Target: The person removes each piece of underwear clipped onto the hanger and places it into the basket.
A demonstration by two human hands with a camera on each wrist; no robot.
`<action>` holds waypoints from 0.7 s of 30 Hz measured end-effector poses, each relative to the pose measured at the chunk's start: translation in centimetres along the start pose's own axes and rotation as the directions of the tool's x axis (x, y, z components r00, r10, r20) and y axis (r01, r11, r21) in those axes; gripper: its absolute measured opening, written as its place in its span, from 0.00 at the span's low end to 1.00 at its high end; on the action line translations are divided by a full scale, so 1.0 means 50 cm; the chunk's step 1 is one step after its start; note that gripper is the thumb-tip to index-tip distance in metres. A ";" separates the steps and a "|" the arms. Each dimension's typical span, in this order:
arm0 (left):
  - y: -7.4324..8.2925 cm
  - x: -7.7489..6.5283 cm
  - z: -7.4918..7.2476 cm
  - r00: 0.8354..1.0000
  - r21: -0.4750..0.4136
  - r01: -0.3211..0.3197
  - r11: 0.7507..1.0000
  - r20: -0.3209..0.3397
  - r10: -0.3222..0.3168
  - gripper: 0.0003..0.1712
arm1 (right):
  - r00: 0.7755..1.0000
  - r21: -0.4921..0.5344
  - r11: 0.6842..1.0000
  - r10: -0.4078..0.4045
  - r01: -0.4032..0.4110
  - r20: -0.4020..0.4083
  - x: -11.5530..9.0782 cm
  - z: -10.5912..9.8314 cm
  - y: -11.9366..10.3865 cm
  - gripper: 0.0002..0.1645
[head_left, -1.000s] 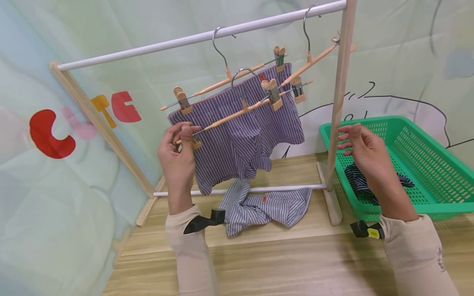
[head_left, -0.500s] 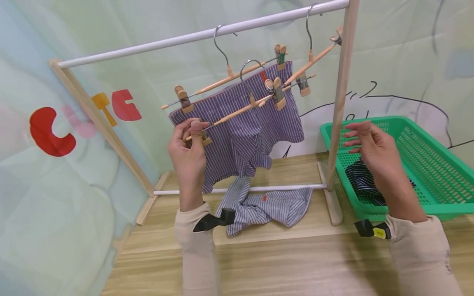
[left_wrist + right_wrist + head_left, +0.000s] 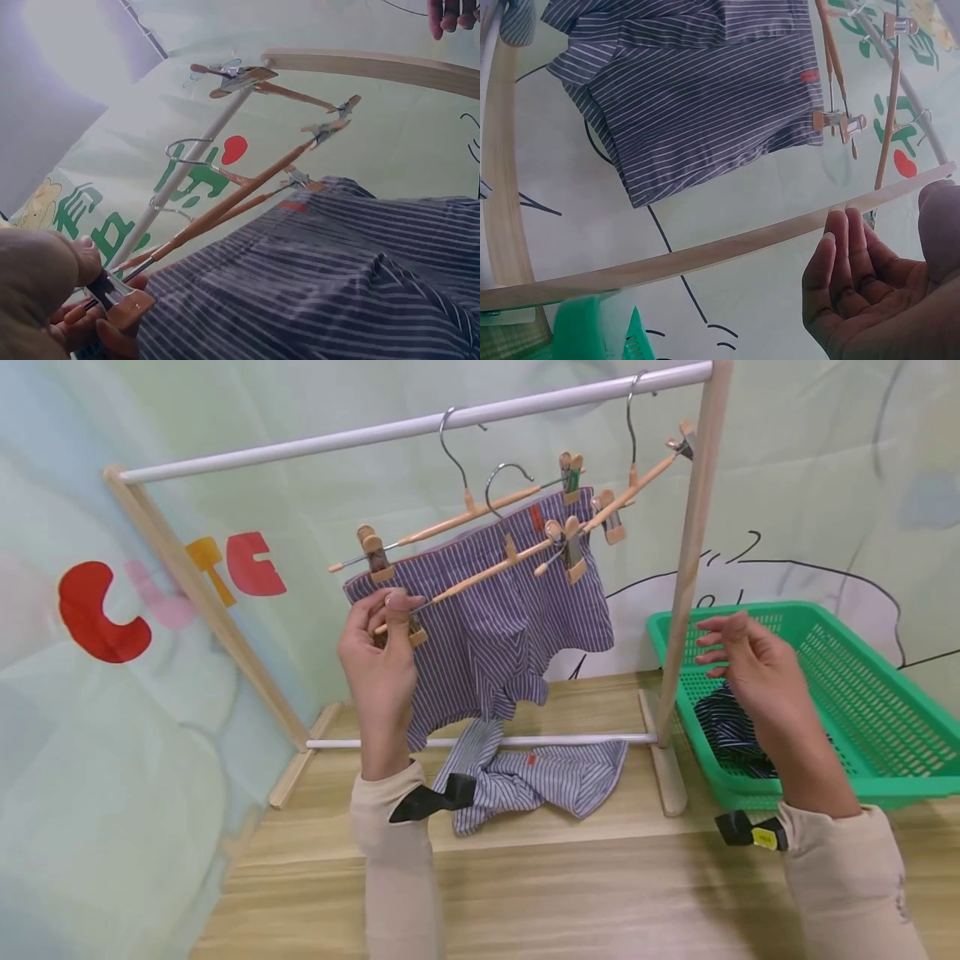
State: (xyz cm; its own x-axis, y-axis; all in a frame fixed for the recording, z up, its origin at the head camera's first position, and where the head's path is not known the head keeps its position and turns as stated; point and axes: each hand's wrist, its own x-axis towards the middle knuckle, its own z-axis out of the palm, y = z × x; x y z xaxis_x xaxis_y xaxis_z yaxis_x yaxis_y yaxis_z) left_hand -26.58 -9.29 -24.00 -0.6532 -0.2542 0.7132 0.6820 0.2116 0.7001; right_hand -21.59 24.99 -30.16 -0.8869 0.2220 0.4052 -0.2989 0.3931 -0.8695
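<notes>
Wooden tabletop [image 3: 570, 893], clip hanger [image 3: 474, 582] held above
Left hand [image 3: 378, 656] pinches the left-end clip [image 3: 129, 309], hanger reaching right from the grip; right hand [image 3: 761, 668] hovers, fingers relaxed.

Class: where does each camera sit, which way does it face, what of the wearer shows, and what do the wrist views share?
Head: on the head, facing forward and down at the rack; left hand, right hand and sleeves show.
Left: on the left wrist, facing along the held hanger and hung shorts; left hand and right fingers show.
Right: on the right wrist, facing the shorts and wooden post; right hand shows.
Shared: shorts, right hand.
</notes>
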 end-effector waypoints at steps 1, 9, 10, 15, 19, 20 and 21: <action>0.005 0.002 0.003 1.000 0.004 0.000 1.000 0.003 0.000 0.19 | 1.000 -0.002 1.000 0.000 0.000 0.001 -0.002 0.000 0.000 0.34; 0.051 0.024 0.034 1.000 0.015 -0.008 1.000 -0.008 0.009 0.19 | 1.000 -0.034 0.999 -0.007 0.007 0.000 -0.010 -0.001 -0.015 0.35; 0.056 0.028 0.037 1.000 0.019 -0.009 1.000 -0.011 0.009 0.19 | 1.000 -0.036 0.999 -0.010 0.010 0.001 -0.011 0.000 -0.018 0.35; 0.074 0.041 0.048 1.000 -0.001 -0.002 1.000 -0.028 0.002 0.18 | 1.000 -0.048 0.999 -0.013 0.014 0.022 -0.015 0.002 -0.030 0.35; 0.078 0.047 0.055 0.999 -0.025 0.017 1.000 -0.032 -0.018 0.18 | 0.999 -0.086 0.996 0.000 0.005 0.050 -0.021 0.005 -0.038 0.35; 0.079 0.048 0.057 0.999 -0.030 0.023 0.999 -0.036 -0.024 0.18 | 0.998 -0.093 0.996 -0.001 0.006 0.058 -0.022 0.006 -0.040 0.35; 0.080 0.049 0.058 0.999 -0.032 0.028 0.999 -0.040 -0.030 0.18 | 0.998 -0.102 0.995 -0.001 0.008 0.065 -0.023 0.008 -0.042 0.35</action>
State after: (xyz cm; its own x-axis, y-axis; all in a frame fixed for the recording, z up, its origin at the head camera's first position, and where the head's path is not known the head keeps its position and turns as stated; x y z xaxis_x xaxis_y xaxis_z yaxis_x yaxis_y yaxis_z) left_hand -26.42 -6.35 -19.35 -0.6594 -0.2983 0.6901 0.6733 0.1742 0.7186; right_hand -20.09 23.57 -28.92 -0.9075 0.1627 0.3872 -0.2687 0.4839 -0.8329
